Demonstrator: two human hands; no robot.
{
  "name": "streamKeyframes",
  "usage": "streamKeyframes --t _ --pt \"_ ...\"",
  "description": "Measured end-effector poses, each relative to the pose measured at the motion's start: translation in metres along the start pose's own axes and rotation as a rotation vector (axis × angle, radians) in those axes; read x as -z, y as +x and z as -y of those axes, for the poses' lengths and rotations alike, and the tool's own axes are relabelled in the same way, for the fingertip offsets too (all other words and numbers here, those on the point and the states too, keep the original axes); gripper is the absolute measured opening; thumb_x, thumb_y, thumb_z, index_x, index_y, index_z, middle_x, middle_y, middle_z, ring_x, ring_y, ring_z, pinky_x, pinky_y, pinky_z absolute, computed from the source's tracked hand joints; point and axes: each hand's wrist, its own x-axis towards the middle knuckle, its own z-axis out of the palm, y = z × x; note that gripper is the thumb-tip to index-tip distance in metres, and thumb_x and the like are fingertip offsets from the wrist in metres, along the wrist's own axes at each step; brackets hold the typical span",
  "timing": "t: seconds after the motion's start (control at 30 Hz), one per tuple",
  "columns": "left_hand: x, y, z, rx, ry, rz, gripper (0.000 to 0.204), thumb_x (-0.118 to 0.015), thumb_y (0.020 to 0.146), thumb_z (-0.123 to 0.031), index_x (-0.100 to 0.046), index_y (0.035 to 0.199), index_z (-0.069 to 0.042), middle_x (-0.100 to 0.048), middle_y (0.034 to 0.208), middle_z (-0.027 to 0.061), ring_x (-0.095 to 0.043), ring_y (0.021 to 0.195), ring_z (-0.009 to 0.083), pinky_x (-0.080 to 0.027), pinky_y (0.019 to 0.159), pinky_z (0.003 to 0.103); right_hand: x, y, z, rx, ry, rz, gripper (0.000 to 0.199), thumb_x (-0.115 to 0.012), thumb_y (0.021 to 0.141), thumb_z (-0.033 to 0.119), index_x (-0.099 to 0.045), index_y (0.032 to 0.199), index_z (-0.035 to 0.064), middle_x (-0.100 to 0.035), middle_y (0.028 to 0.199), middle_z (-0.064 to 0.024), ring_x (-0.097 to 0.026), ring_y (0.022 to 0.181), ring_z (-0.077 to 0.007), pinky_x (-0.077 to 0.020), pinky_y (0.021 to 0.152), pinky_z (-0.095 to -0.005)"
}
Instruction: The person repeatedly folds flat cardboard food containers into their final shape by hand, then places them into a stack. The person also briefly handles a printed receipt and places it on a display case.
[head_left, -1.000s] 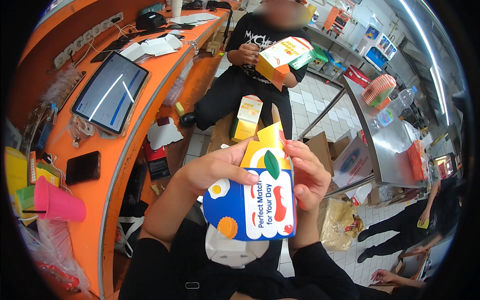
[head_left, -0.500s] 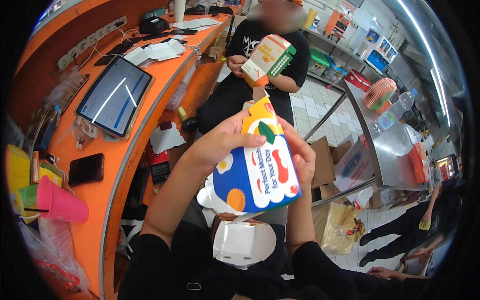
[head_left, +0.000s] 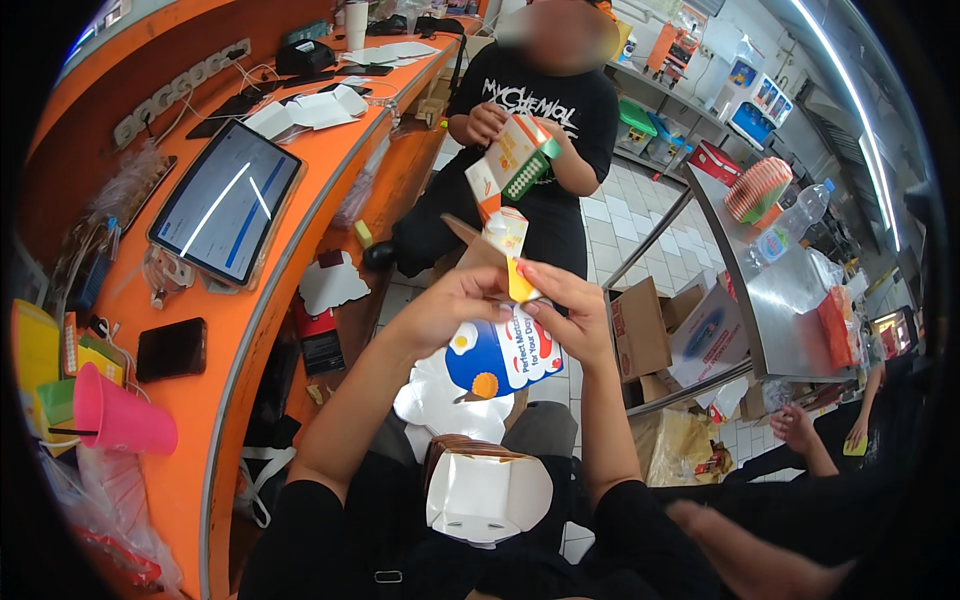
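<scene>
In front of me I hold a blue, white and yellow printed food carton (head_left: 470, 365). My left hand (head_left: 462, 305) is closed on its upper edge, thumb and fingers pinching the cardboard. My right hand (head_left: 568, 312) pinches a yellow flap at the top, close beside the left fingertips. The fingers hide much of the upper edge. On my lap lies a white-lined open carton (head_left: 490, 492), against a stack of brown-edged cartons (head_left: 448, 452). White die-cut cardboard (head_left: 435, 405) shows behind it. Opposite me, a seated person's hands hold an orange, white and green carton (head_left: 512, 165).
At left runs an orange counter (head_left: 235, 330) with a tablet (head_left: 228, 200), a phone (head_left: 172, 348) and a pink cup (head_left: 125, 410). A steel table (head_left: 785, 310) at right bears a plastic bottle (head_left: 792, 225). Cardboard boxes (head_left: 700, 325) stand below it. Other people's arms (head_left: 750, 550) reach in at lower right.
The carton has tilted away and lowered; my hands have come together at its top flap. The person opposite has turned their carton. An arm has come in at lower right.
</scene>
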Motion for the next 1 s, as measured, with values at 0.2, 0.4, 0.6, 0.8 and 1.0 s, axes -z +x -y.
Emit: streamKeyframes --t 0.2,0.4,0.6,0.8,1.0 --pt "-0.016 -0.009 0.027 -0.2 -0.639 0.378 0.072 -0.049 0.087 -0.05 -0.039 0.138 0.0 -0.046 0.137 0.02 -0.046 0.127 0.0298 -0.032 0.11 0.042 0.001 -0.006 0.003 0.079 -0.006 -0.152 0.025 -0.065 0.075 -0.004 -0.072 0.098 0.0027 -0.072 0.096 -0.0103 -0.066 0.099 -0.0267 -0.0484 0.093 -0.0356" --pt "-0.024 -0.016 0.018 -0.213 -0.876 0.228 0.082 -0.039 0.091 -0.065 -0.032 0.142 -0.001 -0.042 0.141 0.0189 -0.046 0.126 0.0337 -0.036 0.106 0.05 0.004 -0.011 0.006 0.075 0.247 0.009 0.025 -0.084 0.066 0.027 -0.069 0.075 0.0091 -0.05 0.119 -0.0105 -0.039 0.128 -0.0337 -0.0308 0.107 -0.0475" --pt "-0.046 -0.04 0.006 -0.21 0.185 -0.231 0.06 -0.05 0.086 -0.018 -0.031 0.139 0.003 -0.054 0.124 0.0157 -0.053 0.117 0.0232 -0.04 0.101 0.035 -0.007 -0.021 0.027 -0.132 -0.255 -0.125 0.022 -0.085 0.062 0.014 -0.07 0.077 0.0065 -0.048 0.13 -0.0164 -0.045 0.127 -0.0318 -0.0361 0.105 -0.0437" --pt "-0.06 -0.048 0.011 -0.147 0.42 -0.411 0.046 -0.048 0.092 -0.021 -0.044 0.13 0.003 -0.058 0.117 0.0089 -0.055 0.107 0.0132 -0.042 0.092 0.027 -0.031 -0.03 0.027 -0.116 -0.214 -0.253 0.017 -0.08 0.065 0.007 -0.065 0.072 0.0026 -0.049 0.128 -0.0184 -0.055 0.119 -0.0306 -0.0492 0.094 -0.0385" --pt "-0.054 -0.05 0.025 -0.086 0.339 -0.391 0.039 -0.045 0.097 -0.024 -0.049 0.126 0.003 -0.059 0.114 0.0123 -0.057 0.103 0.0189 -0.042 0.091 0.032 -0.035 -0.044 0.021 -0.217 -0.056 -0.351 0.018 -0.076 0.069 0.003 -0.058 0.065 0.0005 -0.045 0.136 -0.021 -0.06 0.113 -0.0267 -0.0559 0.068 -0.0235"
